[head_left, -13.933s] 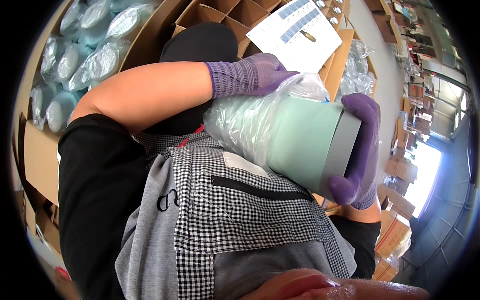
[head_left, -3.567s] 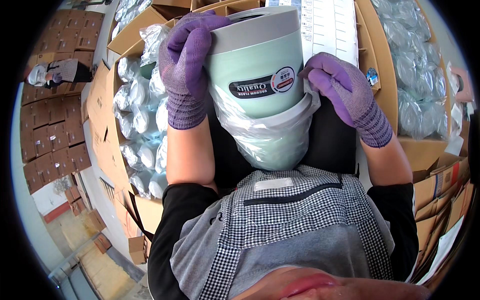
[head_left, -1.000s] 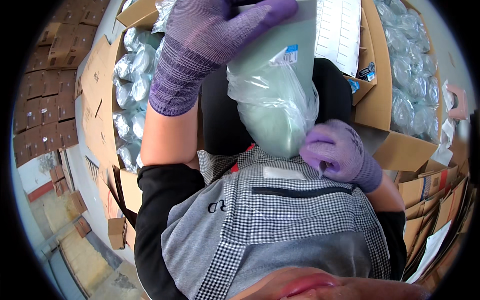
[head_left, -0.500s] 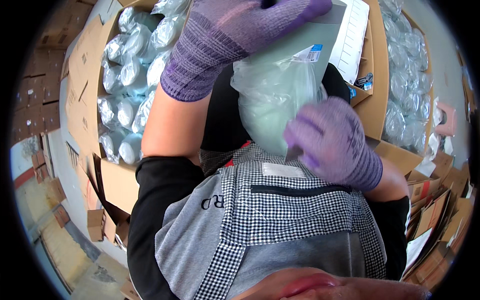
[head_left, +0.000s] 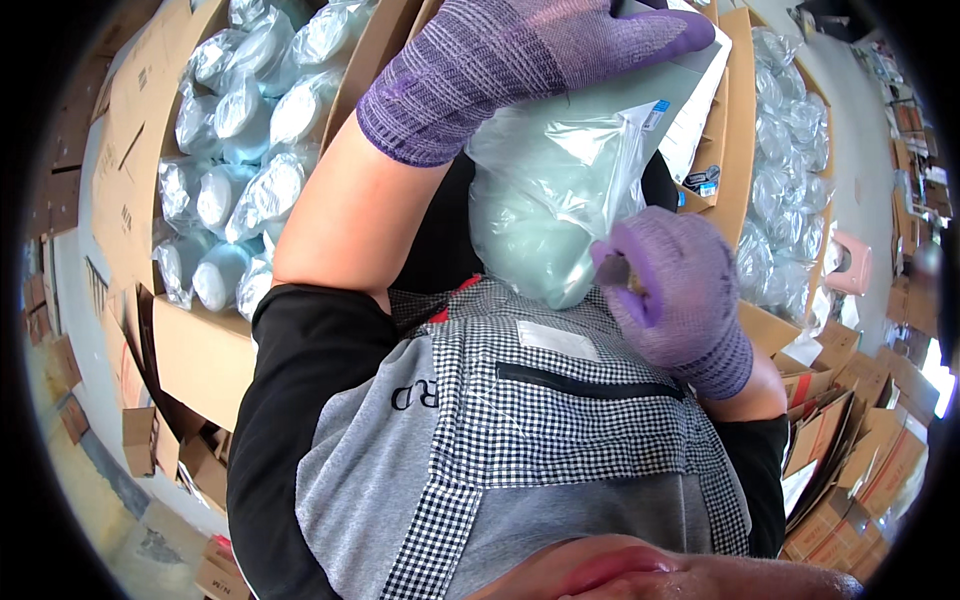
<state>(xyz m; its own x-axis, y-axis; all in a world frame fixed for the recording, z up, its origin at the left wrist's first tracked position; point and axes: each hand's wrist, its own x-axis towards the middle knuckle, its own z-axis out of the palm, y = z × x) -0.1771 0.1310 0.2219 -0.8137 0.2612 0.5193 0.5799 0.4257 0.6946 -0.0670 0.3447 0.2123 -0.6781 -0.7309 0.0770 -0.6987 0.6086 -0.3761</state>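
A pale green glass vase lies across my lap, its rounded end towards me, with a clear plastic bag around that end. A small blue and white label sits near its far end. My left hand, in a purple knit glove, grips the far part of the vase. Its thumb stretches to the right, while its other fingers are mostly hidden. Beside the rounded end, my right hand, gloved alike, has its fingers curled in. What it holds, if anything, I cannot make out; a dark grey patch shows at the fingertips.
A carton on the left holds several bagged glass pieces. On the right, another carton stands beside more bagged pieces. A pink stool and flattened cardboard are farther right.
My right hand has shifted slightly away from the vase, its fingers now curled. My left hand has moved a little to the right. The whole view has turned slightly.
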